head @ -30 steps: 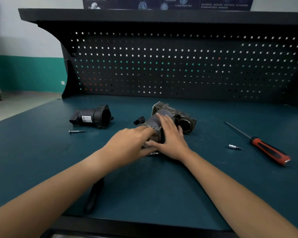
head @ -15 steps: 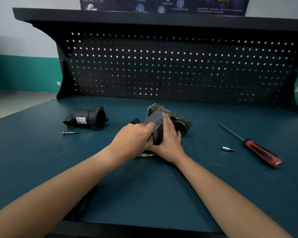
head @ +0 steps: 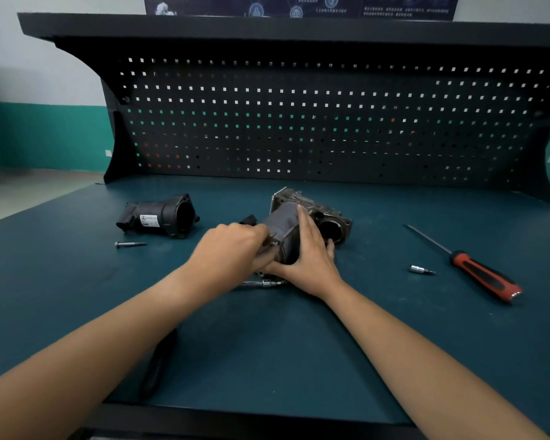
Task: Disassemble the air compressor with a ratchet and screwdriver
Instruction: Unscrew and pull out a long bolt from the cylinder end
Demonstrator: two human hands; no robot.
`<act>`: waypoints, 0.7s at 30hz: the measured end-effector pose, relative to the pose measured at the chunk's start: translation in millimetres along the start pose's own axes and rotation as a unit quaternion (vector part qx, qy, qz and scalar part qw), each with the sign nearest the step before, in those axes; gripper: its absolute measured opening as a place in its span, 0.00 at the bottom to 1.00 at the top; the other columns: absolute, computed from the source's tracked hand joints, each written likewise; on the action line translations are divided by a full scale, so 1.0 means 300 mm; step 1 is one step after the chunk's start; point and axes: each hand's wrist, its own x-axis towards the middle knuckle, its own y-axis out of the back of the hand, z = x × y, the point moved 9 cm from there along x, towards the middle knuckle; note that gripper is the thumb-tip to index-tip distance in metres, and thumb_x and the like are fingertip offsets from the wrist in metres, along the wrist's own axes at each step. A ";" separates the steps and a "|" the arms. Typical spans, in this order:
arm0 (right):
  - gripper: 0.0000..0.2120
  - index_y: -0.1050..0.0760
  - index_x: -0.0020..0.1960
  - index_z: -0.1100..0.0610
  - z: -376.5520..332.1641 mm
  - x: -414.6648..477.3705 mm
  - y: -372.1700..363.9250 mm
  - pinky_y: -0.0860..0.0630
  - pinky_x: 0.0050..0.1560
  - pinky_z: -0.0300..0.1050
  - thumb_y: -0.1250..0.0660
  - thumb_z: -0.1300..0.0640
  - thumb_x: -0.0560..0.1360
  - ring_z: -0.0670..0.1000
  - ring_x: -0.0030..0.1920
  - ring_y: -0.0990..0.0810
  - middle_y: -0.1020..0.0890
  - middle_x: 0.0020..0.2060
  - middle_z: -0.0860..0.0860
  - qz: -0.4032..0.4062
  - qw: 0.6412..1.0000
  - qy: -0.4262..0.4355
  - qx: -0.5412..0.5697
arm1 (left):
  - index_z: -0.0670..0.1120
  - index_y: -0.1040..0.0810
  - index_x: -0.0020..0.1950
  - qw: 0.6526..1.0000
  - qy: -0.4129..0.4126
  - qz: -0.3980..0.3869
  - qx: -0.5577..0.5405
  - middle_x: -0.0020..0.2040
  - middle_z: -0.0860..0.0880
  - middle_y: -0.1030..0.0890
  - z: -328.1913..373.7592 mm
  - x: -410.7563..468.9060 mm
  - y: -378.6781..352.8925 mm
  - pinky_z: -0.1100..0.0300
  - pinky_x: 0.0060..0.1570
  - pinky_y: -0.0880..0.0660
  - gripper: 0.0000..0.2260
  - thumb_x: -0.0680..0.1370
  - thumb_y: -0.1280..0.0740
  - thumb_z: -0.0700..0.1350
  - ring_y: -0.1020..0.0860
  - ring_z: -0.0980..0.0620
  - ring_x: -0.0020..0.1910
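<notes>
While the right hand point(head: 308, 258) presses flat-fingered against the air compressor point(head: 283, 222), the left hand point(head: 232, 246) curls around its near end.

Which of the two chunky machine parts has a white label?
The black part at the left, beside a loose bolt. The grey part between the left hand and right hand shows no label.
</notes>
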 end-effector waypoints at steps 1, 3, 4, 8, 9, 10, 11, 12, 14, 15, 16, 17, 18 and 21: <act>0.56 0.62 0.75 0.45 -0.003 0.000 -0.003 0.63 0.70 0.61 0.31 0.33 0.61 0.44 0.75 0.56 0.56 0.75 0.42 -0.004 1.000 0.005 -0.013 | 0.43 0.24 0.52 0.999 -0.019 0.030 -0.034 0.47 0.45 0.18 -0.024 -0.028 0.037 0.54 0.38 0.26 0.15 0.78 0.41 0.53 0.20 0.41 0.46; 0.51 0.59 0.75 0.43 -0.012 0.000 -0.008 0.65 0.70 0.60 0.33 0.31 0.63 0.44 0.74 0.60 0.59 0.74 0.40 -0.010 0.999 0.023 -0.045 | 0.44 0.21 0.51 0.985 -0.132 0.101 -0.044 0.45 0.46 0.18 -0.051 -0.125 0.127 0.55 0.30 0.22 0.10 0.75 0.37 0.46 0.18 0.44 0.38; 0.49 0.58 0.75 0.42 -0.016 0.000 -0.011 0.66 0.70 0.59 0.34 0.31 0.64 0.43 0.74 0.63 0.60 0.74 0.40 -0.011 0.998 0.032 -0.056 | 0.45 0.20 0.51 0.980 -0.177 0.093 -0.005 0.47 0.46 0.18 -0.076 -0.182 0.139 0.58 0.26 0.23 0.12 0.69 0.31 0.40 0.18 0.47 0.36; 0.46 0.54 0.75 0.41 -0.018 0.004 -0.021 0.65 0.70 0.60 0.34 0.33 0.65 0.42 0.73 0.65 0.59 0.74 0.39 -0.029 0.998 0.031 -0.037 | 0.52 0.22 0.59 0.964 -0.231 -0.070 0.109 0.60 0.48 0.20 -0.178 -0.358 0.015 0.54 0.37 0.20 0.43 0.45 0.22 0.32 0.17 0.49 0.47; 0.46 0.54 0.75 0.42 -0.018 0.004 -0.023 0.65 0.70 0.61 0.33 0.33 0.66 0.42 0.73 0.64 0.58 0.75 0.39 -0.034 0.999 0.028 -0.027 | 0.55 0.23 0.61 0.954 -0.252 -0.108 0.119 0.65 0.50 0.24 -0.163 -0.382 -0.024 0.52 0.45 0.21 0.42 0.49 0.20 0.36 0.19 0.50 0.52; 0.45 0.53 0.75 0.42 -0.018 0.004 -0.022 0.65 0.70 0.61 0.33 0.35 0.66 0.42 0.73 0.64 0.58 0.75 0.40 -0.036 0.999 0.026 -0.018 | 0.58 0.26 0.63 0.946 -0.270 -0.145 0.106 0.70 0.53 0.30 -0.144 -0.398 -0.053 0.50 0.53 0.24 0.38 0.56 0.20 0.41 0.23 0.52 0.59; 0.44 0.53 0.75 0.42 -0.018 0.003 -0.019 0.65 0.70 0.61 0.33 0.36 0.67 0.42 0.73 0.63 0.57 0.75 0.40 -0.037 0.999 0.024 -0.013 | 0.59 0.26 0.63 0.936 -0.304 -0.154 0.090 0.72 0.55 0.33 -0.114 -0.410 -0.063 0.50 0.58 0.28 0.32 0.62 0.22 0.45 0.26 0.53 0.63; 0.44 0.53 0.75 0.43 -0.018 0.001 -0.015 0.65 0.70 0.61 0.32 0.36 0.68 0.41 0.73 0.63 0.57 0.75 0.40 -0.038 0.999 0.024 -0.013 | 0.58 0.22 0.59 0.928 -0.342 -0.127 0.079 0.68 0.55 0.28 -0.082 -0.412 -0.041 0.50 0.56 0.25 0.24 0.65 0.23 0.46 0.25 0.54 0.62; 0.43 0.52 0.75 0.42 -0.022 -0.003 -0.007 0.66 0.70 0.60 0.33 0.36 0.68 0.40 0.73 0.64 0.57 0.75 0.40 -0.039 0.998 0.036 -0.029 | 0.56 0.21 0.49 0.918 -0.386 -0.066 0.064 0.54 0.56 0.18 -0.068 -0.405 0.013 0.50 0.45 0.20 0.12 0.67 0.27 0.46 0.21 0.57 0.56; 0.43 0.51 0.75 0.42 -0.030 -0.005 -0.004 0.66 0.70 0.60 0.33 0.36 0.68 0.39 0.72 0.64 0.57 0.75 0.40 -0.038 0.997 0.050 -0.040 | 0.56 0.24 0.48 0.920 -0.385 -0.049 0.045 0.50 0.57 0.18 -0.076 -0.397 0.039 0.50 0.45 0.20 0.10 0.69 0.30 0.46 0.21 0.57 0.55; 0.42 0.50 0.74 0.41 -0.041 -0.005 -0.001 0.66 0.69 0.59 0.33 0.35 0.67 0.39 0.72 0.64 0.56 0.75 0.40 -0.037 0.996 0.064 -0.046 | 0.57 0.28 0.49 0.928 -0.370 -0.037 0.001 0.47 0.57 0.18 -0.098 -0.391 0.064 0.51 0.45 0.20 0.08 0.71 0.34 0.47 0.22 0.58 0.53; 0.41 0.48 0.74 0.40 -0.051 -0.004 0.002 0.65 0.70 0.59 0.34 0.34 0.67 0.39 0.73 0.63 0.54 0.75 0.40 -0.038 0.996 0.072 -0.044 | 0.58 0.29 0.49 0.939 -0.335 -0.036 -0.072 0.45 0.58 0.19 -0.122 -0.385 0.095 0.52 0.45 0.20 0.04 0.75 0.38 0.49 0.21 0.58 0.49; 0.40 0.46 0.73 0.40 -0.059 -0.002 0.004 0.64 0.70 0.60 0.35 0.34 0.66 0.39 0.73 0.61 0.52 0.75 0.40 -0.041 0.996 0.075 -0.035 | 0.59 0.28 0.48 0.944 -0.280 -0.043 -0.169 0.43 0.59 0.19 -0.157 -0.386 0.118 0.53 0.42 0.20 0.02 0.78 0.40 0.54 0.20 0.58 0.45; 0.33 0.41 0.72 0.41 -0.071 0.004 0.014 0.60 0.70 0.61 0.34 0.39 0.71 0.40 0.74 0.54 0.45 0.74 0.40 -0.046 0.996 0.072 -0.009 | 0.58 0.25 0.42 0.885 -0.120 0.024 -0.448 0.31 0.57 0.21 -0.229 -0.408 0.154 0.52 0.32 0.22 0.08 0.76 0.37 0.59 0.18 0.51 0.33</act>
